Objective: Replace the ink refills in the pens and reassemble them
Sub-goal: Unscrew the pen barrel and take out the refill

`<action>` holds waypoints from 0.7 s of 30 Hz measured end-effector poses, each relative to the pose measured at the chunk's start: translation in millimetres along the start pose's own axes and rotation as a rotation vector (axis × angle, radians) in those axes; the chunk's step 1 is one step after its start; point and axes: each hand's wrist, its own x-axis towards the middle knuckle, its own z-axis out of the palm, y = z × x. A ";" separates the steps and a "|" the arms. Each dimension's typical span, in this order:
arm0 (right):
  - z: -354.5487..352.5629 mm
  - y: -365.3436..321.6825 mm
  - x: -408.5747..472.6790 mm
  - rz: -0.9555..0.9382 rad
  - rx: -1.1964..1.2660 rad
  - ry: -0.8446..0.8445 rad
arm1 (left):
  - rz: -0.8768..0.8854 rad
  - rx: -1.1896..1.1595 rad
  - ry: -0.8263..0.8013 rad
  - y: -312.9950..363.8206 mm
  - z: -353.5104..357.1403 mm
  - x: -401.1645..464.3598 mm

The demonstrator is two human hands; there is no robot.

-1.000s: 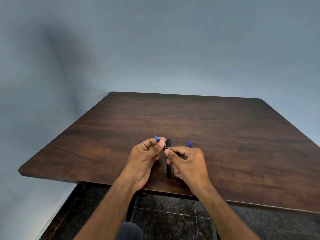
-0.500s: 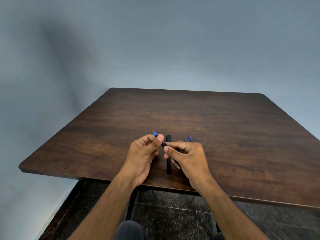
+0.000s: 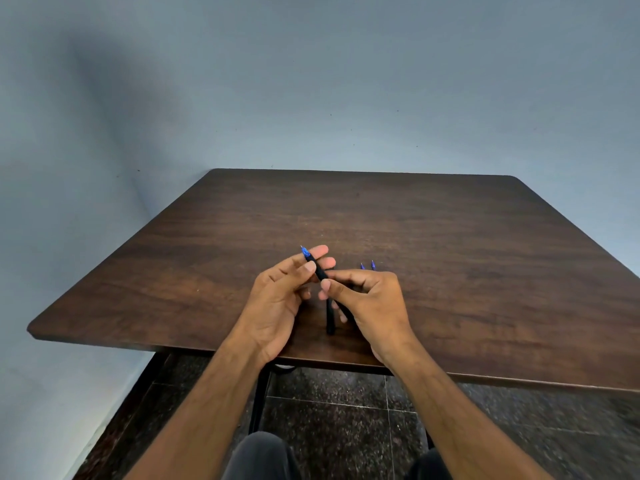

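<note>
A black pen with a blue tip (image 3: 316, 266) points up and to the left, just above the table. My left hand (image 3: 282, 296) pinches its front section between thumb and fingers. My right hand (image 3: 367, 299) grips the rear of its barrel. A second black pen (image 3: 330, 320) lies on the table between my hands, partly hidden by them. Two blue refill tips (image 3: 367, 265) stick out beyond my right hand; the rest of these refills is hidden.
The dark wooden table (image 3: 450, 258) stands against a blue-grey wall. Its near edge runs just under my wrists. Dark speckled floor tiles (image 3: 346, 417) and my knees show below.
Both hands have lifted slightly and my left fingers have spread out along the pen's front section. More of the blue tip shows beyond my left fingers.
</note>
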 end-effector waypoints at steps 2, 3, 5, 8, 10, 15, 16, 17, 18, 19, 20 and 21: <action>0.0 -1.0 -1.0 0.005 -0.002 -0.004 | 0.007 -0.071 0.003 -2.1 -0.7 -0.6; -0.6 -1.7 -1.5 0.001 -0.006 -0.014 | 0.009 -0.084 0.017 -2.8 -0.9 -0.3; -1.5 -3.2 -2.2 -0.012 -0.030 -0.041 | 0.007 -0.083 0.057 -3.9 -2.1 0.0; -2.0 -4.4 -1.7 -0.016 -0.046 -0.062 | -0.007 -0.090 0.103 -3.8 0.1 0.8; -2.1 -4.0 -0.4 -0.027 -0.055 -0.063 | -0.011 -0.082 0.128 -3.7 2.3 0.6; -3.8 -2.3 1.9 -0.049 -0.102 -0.035 | -0.026 -0.059 0.152 -2.7 3.1 0.2; -3.8 -2.0 1.8 -0.045 -0.103 -0.041 | -0.031 -0.062 0.154 -2.4 3.8 0.3; -3.6 -1.7 1.4 -0.042 -0.094 -0.050 | -0.032 -0.070 0.154 -2.0 4.5 0.2; -3.1 -1.9 0.9 -0.037 -0.078 -0.058 | -0.028 -0.074 0.149 -1.7 5.5 0.2; -2.8 -2.0 0.6 -0.033 -0.062 -0.061 | -0.021 -0.064 0.142 -0.9 6.5 -0.1; -2.7 -1.8 0.6 -0.029 -0.051 -0.058 | -0.015 -0.037 0.134 0.0 7.4 -0.8; -2.9 -1.2 1.0 -0.025 -0.044 -0.048 | -0.011 -0.001 0.124 1.0 8.0 -1.4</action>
